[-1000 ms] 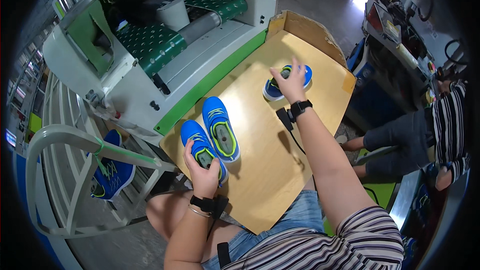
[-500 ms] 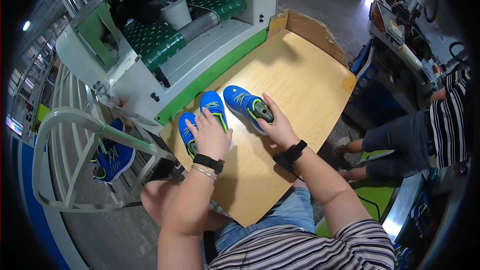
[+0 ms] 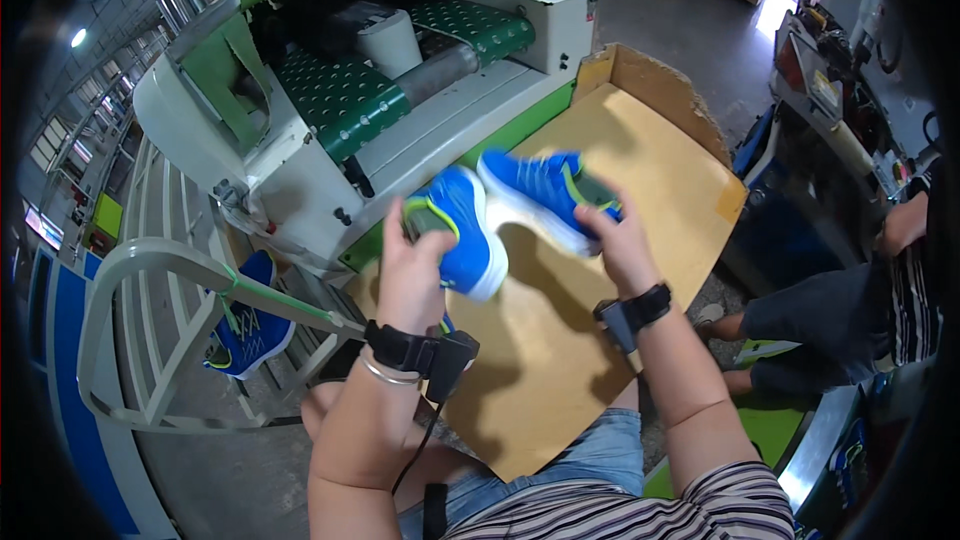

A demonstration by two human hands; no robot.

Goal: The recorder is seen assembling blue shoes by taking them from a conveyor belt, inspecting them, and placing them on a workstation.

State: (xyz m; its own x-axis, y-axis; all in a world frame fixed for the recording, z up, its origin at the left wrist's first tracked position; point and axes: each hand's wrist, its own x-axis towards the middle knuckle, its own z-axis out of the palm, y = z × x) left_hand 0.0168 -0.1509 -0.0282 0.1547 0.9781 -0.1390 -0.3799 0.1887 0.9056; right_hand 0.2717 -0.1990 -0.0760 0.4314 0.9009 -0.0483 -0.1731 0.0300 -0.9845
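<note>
Above the tan board (image 3: 545, 380), each of my hands holds up a blue sneaker with a white sole and lime-green lining. My left hand (image 3: 412, 265) is closed on the heel end of one sneaker (image 3: 466, 225), thumb in its opening, the sole tilted to the right. My right hand (image 3: 625, 245) grips the other sneaker (image 3: 530, 183) by its heel, its toe pointing left; motion blurs it a little. A dark grey-green insert shows inside both openings. Behind my left wrist, a sliver of blue and lime suggests a third shoe, mostly hidden.
Ahead stands a machine with a green dotted conveyor belt (image 3: 365, 125). A cardboard wall (image 3: 665, 90) edges the board's far right. On the left, a pale metal rack (image 3: 150, 255) holds another blue shoe (image 3: 258, 330). A person in shorts (image 3: 810, 320) is at the right.
Two sneakers resting on the board have been lifted and tilted. My left hand has gone from lying over the left shoes to gripping one by its heel.
</note>
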